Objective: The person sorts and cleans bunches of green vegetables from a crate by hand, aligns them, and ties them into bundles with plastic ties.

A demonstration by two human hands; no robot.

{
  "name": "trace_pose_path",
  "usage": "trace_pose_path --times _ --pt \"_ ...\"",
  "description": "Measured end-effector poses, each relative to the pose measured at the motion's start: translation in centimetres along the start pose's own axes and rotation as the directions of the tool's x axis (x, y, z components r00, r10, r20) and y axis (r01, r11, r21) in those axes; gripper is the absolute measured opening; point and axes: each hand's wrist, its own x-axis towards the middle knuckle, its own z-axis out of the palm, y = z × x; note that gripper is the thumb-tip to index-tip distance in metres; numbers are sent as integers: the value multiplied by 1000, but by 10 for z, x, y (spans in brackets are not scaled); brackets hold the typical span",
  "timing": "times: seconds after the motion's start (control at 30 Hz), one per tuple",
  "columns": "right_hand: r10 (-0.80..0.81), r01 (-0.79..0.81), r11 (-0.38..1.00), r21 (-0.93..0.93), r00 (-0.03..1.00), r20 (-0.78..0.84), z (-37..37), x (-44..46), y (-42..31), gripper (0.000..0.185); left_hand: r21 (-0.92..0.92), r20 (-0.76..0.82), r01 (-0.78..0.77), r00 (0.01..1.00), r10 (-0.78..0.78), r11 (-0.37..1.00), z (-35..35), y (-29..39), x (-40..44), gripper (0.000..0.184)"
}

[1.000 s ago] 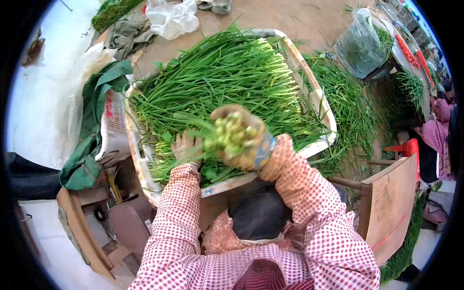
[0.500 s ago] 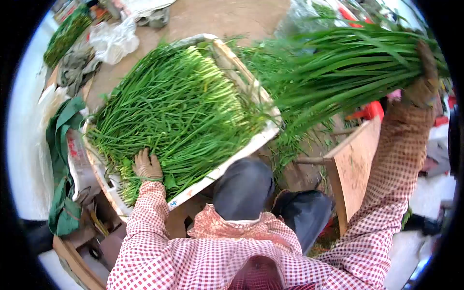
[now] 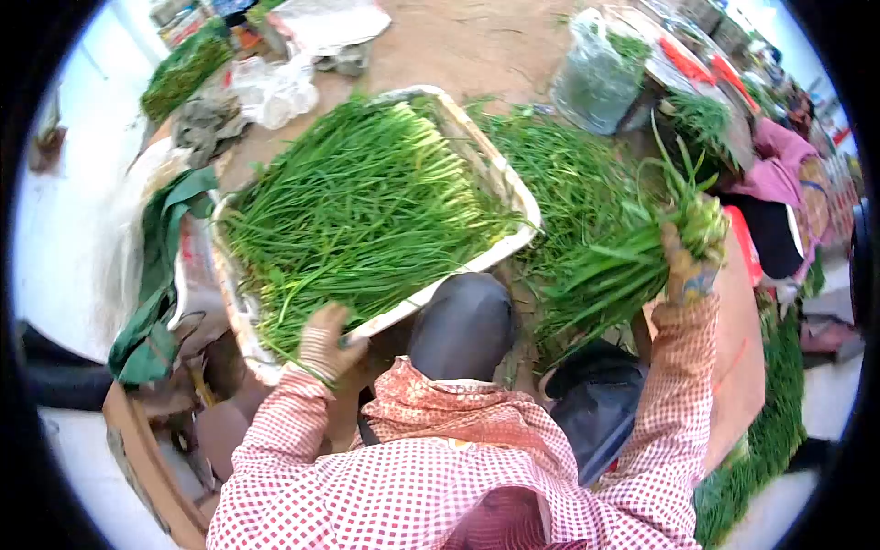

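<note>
White-and-red checks pattern the sleeves (image 3: 674, 390); the crate (image 3: 524, 194) is white; the leaves (image 3: 321, 197), green.

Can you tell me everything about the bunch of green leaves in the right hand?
The bunch of long, thin green leaves looks fresh and bendy. Its pale stem ends point up and right in the picture; most leaves fan down to the left, but a few stick up. The right hand grips it near the stems, right of the white crate. I can't tell whether its tips touch anything.

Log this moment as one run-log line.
left hand: at crate's near rim | right hand: gripping green bunch, right of crate | crate greens: laid in rows | loose greens: beside crate
</note>
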Motion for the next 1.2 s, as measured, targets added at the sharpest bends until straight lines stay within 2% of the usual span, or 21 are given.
trace_pose_path --times 0.03,0.1,0.13,0.17,0.23,0.27,0.3,0.33,0.4,0.5,0.57,0.6,0.63,0.73,0.83,0.87,0.97,1.1,1.13,1.17,1.2 --pt "63 -64 995 70 998 18 6 -13 2 63 49 83 -20 996 16 999 6 5 -9 58" --pt "-43 45 998 -37 998 48 20 -35 0 63 52 144 152 977 -158 987 19 11 -23 60" --pt "119 -127 985 116 990 75 27 -49 -2 61 93 193 204 957 -218 975 21 8 -21 60" --pt "197 -218 964 154 970 139 30 -60 -11 59 106 231 244 937 -262 964 19 4 -19 56" --pt "239 -287 925 250 949 205 37 -76 -11 59 53 412 326 854 -318 944 1 -5 -8 51" --pt "86 -103 992 79 976 202 33 -84 5 60 105 577 398 722 -382 911 -16 -5 0 51" --pt "-65 87 992 -92 974 217 30 -92 20 62 89 525 400 760 -384 912 -13 -24 -15 54" --pt "159 -183 976 115 968 194 33 -102 20 64 164 526 437 720 -454 884 -11 -41 -28 55" --pt "215 -252 950 182 956 199 32 -108 23 63 311 493 524 624 -606 793 -25 -40 -35 58" --pt "317 -353 890 289 934 164 31 -121 22 58 370 420 603 569 -707 706 -27 -26 -35 58" --pt "198 -212 949 232 977 83 31 -123 19 57 340 414 617 579 -702 710 -22 -33 -40 55" --pt "200 -228 941 248 971 134 25 -127 24 56 340 402 635 568 -718 693 -21 -35 -41 55" --pt "224 -241 900 363 970 89 26 -131 16 53 342 394 650 557 -732 679 -21 -32 -39 55" --pt "220 -224 963 150 975 42 16 -146 8 51 409 421 576 569 -706 708 -19 -35 -37 62" --pt "174 -169 969 181 985 -12 17 -150 -6 55 434 433 546 571 -697 717 -10 -43 -32 65" --pt "163 -165 983 81 986 37 12 -152 -4 55 419 427 563 570 -702 712 -7 -45 -34 66" --pt "181 -185 974 130 983 43 14 -152 -13 53 377 401 585 596 -696 718 -1 -47 -44 64" --pt "210 -223 943 247 974 78 22 -150 -12 50 451 443 542 554 -705 709 -5 -41 -33 65" --pt "164 -172 978 122 984 75 23 -146 -19 49 440 454 552 543 -706 708 -7 -40 -31 67" --pt "192 -214 952 221 975 115 20 -143 -28 48 431 467 564 528 -709 704 -8 -41 -33 70" --pt "220 -245 946 214 966 132 19 -143 -31 48 446 470 557 521 -713 701 -11 -42 -35 70"
